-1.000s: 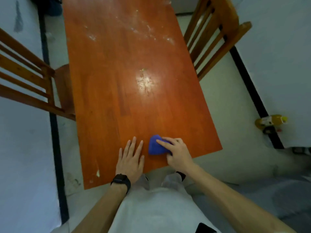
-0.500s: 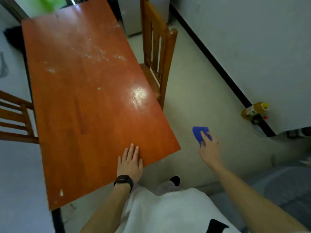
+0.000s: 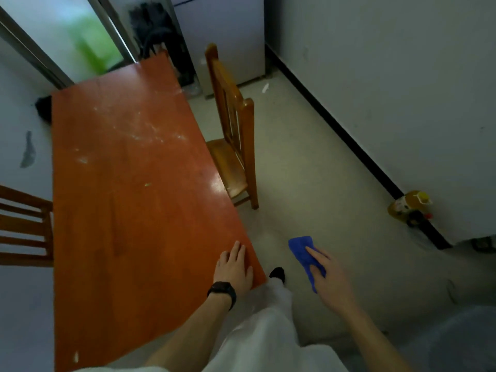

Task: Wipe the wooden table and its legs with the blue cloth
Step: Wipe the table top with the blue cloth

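- Head view: my left hand point(image 3: 233, 269) lies flat on the near right corner of the long reddish-orange wooden table point(image 3: 134, 210). Fingers are straight and together, gripping nothing. There's a black wristwatch point(image 3: 222, 289) on that wrist.
- My right hand point(image 3: 331, 280) is off the table, out over the pale floor point(image 3: 308, 170) to its right. It holds the crumpled blue cloth point(image 3: 302, 249): forefinger laid along the top, other fingers curled round it, thumb hidden.
- The blue cloth is near the table corner but apart from it. It looks clear of the floor, though I can't be sure.
- Table top: white dusty smears point(image 3: 139, 130) on the far half and a small pale crumb point(image 3: 147, 185) mid-table. The legs are hidden under the top.
- A brown slatted wooden chair point(image 3: 236, 146) is tucked in at the right side. A second slatted chair point(image 3: 24, 226) is at the left edge. A yellow plastic bottle point(image 3: 408, 206) stands by the black skirting on the right.
- Step, my guess: going down for the near right leg, with the far half of the top not yet clean.
- To do it well:
  - Brace with the left hand on the corner and bend low so the leg comes into sight.
  - Wrap the cloth round the leg and draw it top to bottom on every face.
  - Turn the cloth to a clean side between legs.
  - Mind the right chair, then go back for the smears.
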### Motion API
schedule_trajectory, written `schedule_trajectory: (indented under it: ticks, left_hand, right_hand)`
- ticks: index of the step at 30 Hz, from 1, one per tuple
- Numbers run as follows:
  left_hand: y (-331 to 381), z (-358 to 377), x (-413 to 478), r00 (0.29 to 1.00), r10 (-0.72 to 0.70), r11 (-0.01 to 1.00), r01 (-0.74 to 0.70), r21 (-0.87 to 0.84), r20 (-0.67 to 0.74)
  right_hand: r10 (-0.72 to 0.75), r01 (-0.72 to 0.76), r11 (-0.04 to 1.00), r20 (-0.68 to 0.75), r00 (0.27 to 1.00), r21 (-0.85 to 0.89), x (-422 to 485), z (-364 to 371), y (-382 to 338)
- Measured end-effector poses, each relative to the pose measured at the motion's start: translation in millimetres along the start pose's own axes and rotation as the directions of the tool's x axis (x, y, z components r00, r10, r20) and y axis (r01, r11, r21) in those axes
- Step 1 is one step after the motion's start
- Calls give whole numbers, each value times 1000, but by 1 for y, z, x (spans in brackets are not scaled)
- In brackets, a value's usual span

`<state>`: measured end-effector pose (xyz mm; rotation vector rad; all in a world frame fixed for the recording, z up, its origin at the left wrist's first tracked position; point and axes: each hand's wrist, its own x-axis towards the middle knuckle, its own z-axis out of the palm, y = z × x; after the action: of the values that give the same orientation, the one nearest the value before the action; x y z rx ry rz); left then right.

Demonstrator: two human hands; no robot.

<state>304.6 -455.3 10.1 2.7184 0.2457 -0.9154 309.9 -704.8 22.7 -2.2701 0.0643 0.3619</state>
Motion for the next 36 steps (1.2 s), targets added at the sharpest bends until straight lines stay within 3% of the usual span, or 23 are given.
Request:
schedule_trajectory:
  ticks: [4,7,14,24,31,36]
  left_hand:
    - [17,-18,32,999,31,998,-33,-48,-34]
    - [42,-39,70,996,83,996,-82,-39,15]
    - [125,-124,166,987,158,985,-156,-75,18]
    - [224,-274,305,939,284,951,-302,-71,-192]
    - [262,-361,420,952,166,972,-202,-121,-257]
    - [266,-424,500,963,-53,979,-3,-206,-264]
  right_hand:
    - [-21,24,999,52,998,-41,36,-27,-6]
    - [-6,14,995,84,996,-101,78,-53,-7]
    - [-28,36,978,42,999,-207,190,-124,-13]
    - [-49,41,991,-59,997,-128,374,-209,-63]
    - [-70,73,996,-43,997,58,545,-244,-83]
    - [-191,183,981,163,968,66,687,-265,-110]
